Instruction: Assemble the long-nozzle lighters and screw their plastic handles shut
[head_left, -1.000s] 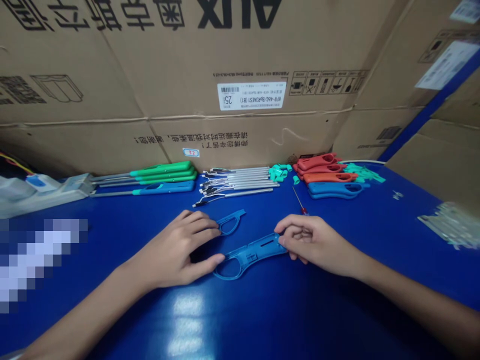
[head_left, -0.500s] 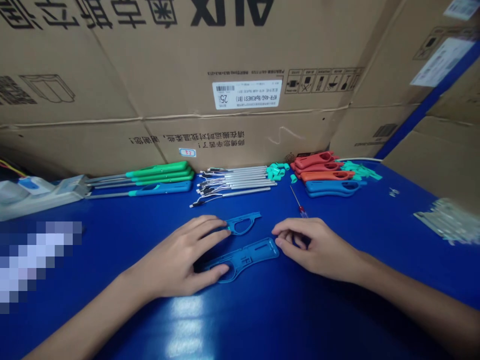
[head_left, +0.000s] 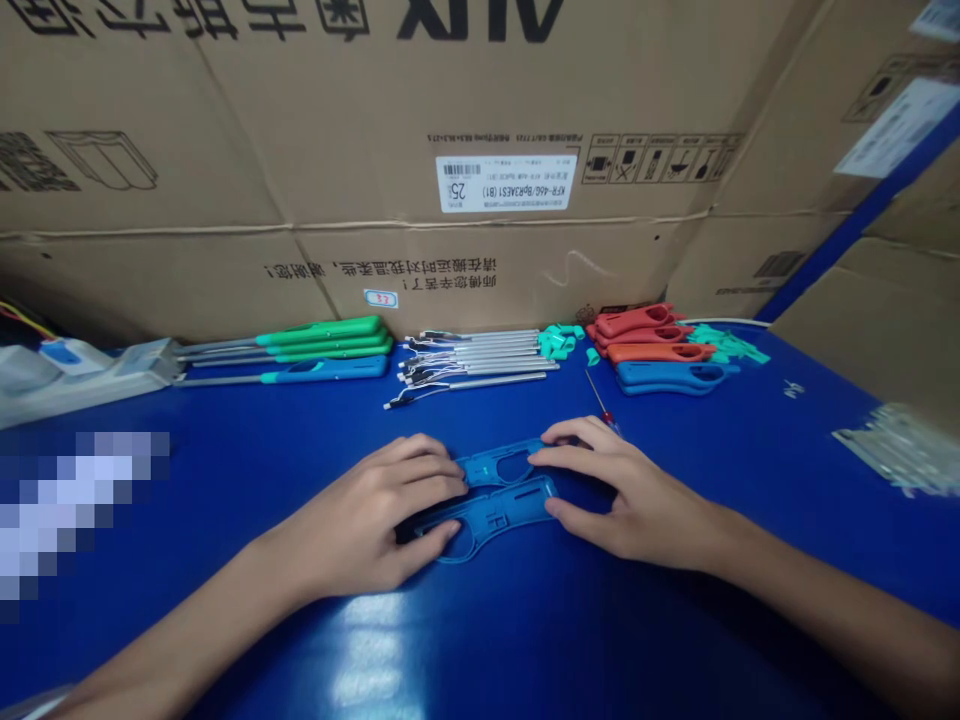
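Observation:
Two blue plastic lighter casing halves lie side by side, inner sides up: the far half (head_left: 491, 468) and the near half (head_left: 510, 508). Both have a loop-shaped opening. My left hand (head_left: 382, 510) grips their left ends, fingers on the far half and thumb by the near half's opening. My right hand (head_left: 622, 485) has its fingers on the far half's right end, while its thumb touches the near half's right tip. A small green part shows inside the far half. Beyond my right hand, a screwdriver (head_left: 606, 412) is partly covered.
Metal lighter tubes with wires (head_left: 487, 365) and green caps (head_left: 559, 342) lie at the back. Left of them are assembled lighters (head_left: 330, 340) and a power strip (head_left: 142, 368). Red and blue casings (head_left: 645, 345) lie right, with clear parts (head_left: 900, 450) farther over. A cardboard box (head_left: 337, 130) stands behind.
My right hand has moved left and opened onto the ends of the casing halves. The far half has turned flatter, showing more of its inside. My left hand stays nearly in place.

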